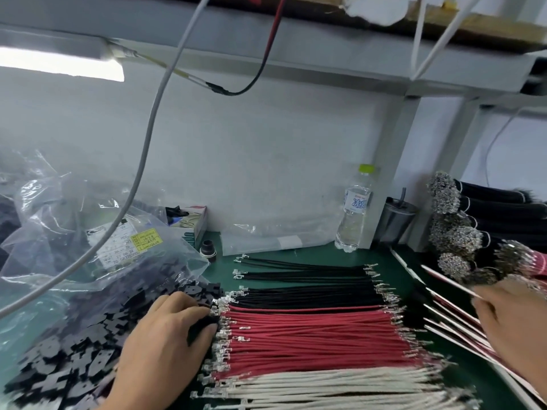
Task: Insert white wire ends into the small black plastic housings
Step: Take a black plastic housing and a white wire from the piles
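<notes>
My left hand [165, 341] sits low and left of centre, fingers curled round a small black housing [204, 325] at the edge of the heap of black housings [74, 350]. At the right edge my right hand [512, 327] pinches a thin pale wire [444, 281] between its fingertips. The white wires [340, 386] lie in a row along the bottom, below the red wires [310, 335].

Black wires [305, 272], red wires [313, 338], white wires [334, 386] on green mat [322, 251]; black housings [74, 344]
</notes>
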A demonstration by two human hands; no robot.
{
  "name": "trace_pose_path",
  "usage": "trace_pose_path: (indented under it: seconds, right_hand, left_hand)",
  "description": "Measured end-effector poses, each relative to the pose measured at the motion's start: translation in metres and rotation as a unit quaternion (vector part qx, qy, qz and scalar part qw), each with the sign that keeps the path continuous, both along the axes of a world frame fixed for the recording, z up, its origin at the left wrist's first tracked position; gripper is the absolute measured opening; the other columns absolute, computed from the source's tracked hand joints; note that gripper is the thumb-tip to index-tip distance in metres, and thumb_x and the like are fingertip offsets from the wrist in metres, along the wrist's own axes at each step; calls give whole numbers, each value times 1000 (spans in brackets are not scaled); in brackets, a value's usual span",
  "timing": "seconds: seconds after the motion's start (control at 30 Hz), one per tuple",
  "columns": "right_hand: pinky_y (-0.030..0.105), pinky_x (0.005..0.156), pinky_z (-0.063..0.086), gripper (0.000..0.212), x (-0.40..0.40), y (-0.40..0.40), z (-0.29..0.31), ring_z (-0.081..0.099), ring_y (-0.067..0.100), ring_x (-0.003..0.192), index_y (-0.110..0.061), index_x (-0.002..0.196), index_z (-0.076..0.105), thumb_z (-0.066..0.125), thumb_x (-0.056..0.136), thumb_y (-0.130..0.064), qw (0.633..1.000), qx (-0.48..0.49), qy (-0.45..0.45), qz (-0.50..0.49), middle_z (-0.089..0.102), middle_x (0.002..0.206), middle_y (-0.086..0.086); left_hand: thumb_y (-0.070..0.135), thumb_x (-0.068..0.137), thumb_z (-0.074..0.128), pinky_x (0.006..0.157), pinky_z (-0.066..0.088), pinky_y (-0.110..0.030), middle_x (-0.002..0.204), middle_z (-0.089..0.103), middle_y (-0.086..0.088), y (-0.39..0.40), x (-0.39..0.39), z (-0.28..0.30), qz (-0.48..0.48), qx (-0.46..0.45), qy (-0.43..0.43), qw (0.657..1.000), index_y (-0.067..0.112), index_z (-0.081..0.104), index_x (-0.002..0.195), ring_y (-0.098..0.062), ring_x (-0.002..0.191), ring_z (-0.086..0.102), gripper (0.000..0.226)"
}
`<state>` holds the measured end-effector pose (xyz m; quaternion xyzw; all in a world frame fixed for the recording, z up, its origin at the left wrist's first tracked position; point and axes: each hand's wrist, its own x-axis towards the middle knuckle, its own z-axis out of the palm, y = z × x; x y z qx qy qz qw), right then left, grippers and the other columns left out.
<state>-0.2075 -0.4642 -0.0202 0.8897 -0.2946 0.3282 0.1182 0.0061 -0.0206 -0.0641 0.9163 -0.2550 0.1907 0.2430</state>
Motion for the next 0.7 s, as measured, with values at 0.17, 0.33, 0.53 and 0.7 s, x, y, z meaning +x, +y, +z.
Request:
trace_pose_path:
  seconds: [0.17, 0.33, 0.53, 0.7]
  right_hand:
    - [56, 77, 54, 30, 3, -2, -29, 59, 42, 81, -7, 98, 79, 81, 69, 3, 992, 87, 59, -64, 56, 83, 9]
    - [40, 74, 54, 17, 32, 71, 4, 59, 30, 84, -11, 100, 78, 73, 84, -9, 998, 35, -33, 47, 60, 97, 5]
    - [6, 79, 30, 27, 123, 159, 8, 50, -3, 96, -34, 116, 72, 68, 93, -21, 947, 180, 35, 262, 56, 104, -22]
    - [24, 93, 45, 31, 187, 179, -13, 53, 6, 120, -33, 129, 67, 59, 100, -26, 927, 227, 101, 282, 63, 126, -18]
  left_hand:
    - [49, 75, 86, 63, 48, -24, 92, 59, 24, -3, 1, 0, 14, -29, 1, 999, 36, 82, 94, -4, 92, 57, 24]
    - [48, 76, 84, 63, 46, -20, 91, 59, 26, 1, 2, 3, 17, -29, 13, 999, 36, 81, 96, -2, 89, 55, 24]
    - [36, 74, 78, 59, 42, -17, 94, 57, 26, 3, 2, 3, 20, -7, 18, 1000, 37, 77, 107, -2, 87, 54, 33]
    - [36, 73, 85, 63, 45, -22, 92, 61, 18, 5, 3, 2, 22, 47, 21, 998, 33, 79, 113, -10, 88, 60, 40]
